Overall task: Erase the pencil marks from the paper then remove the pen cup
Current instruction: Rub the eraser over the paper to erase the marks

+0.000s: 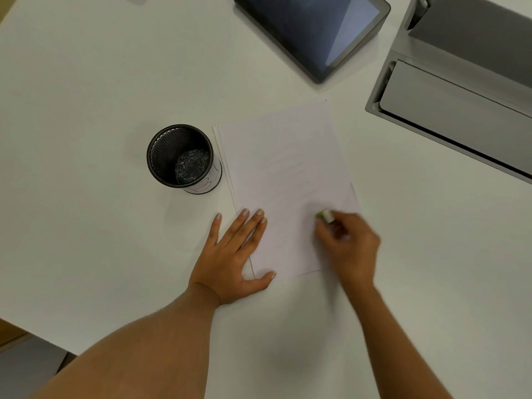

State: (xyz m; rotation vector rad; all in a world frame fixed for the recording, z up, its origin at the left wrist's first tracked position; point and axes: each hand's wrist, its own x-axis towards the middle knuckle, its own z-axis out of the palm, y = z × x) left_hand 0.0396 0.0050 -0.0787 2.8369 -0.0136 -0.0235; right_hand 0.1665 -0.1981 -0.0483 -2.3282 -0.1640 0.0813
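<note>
Paper (285, 180): the landmark, lying flat on the white table (86, 82); faint pencil lines, barely legible.
Left hand (233, 254): fingers straight, pressing the paper's near left corner.
Right hand (348, 246): blurred, pinching an eraser (326, 216) on the paper's near right edge.
Pen cup (182, 158): upright, just left of the paper.
Tablet (313, 30): beyond the paper, cut off.

black mesh pen cup (184, 158), white paper (285, 180), white table (86, 82)

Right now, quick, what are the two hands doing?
Left hand: open, pressing flat on the paper.
Right hand: gripping the eraser on the paper.
</note>
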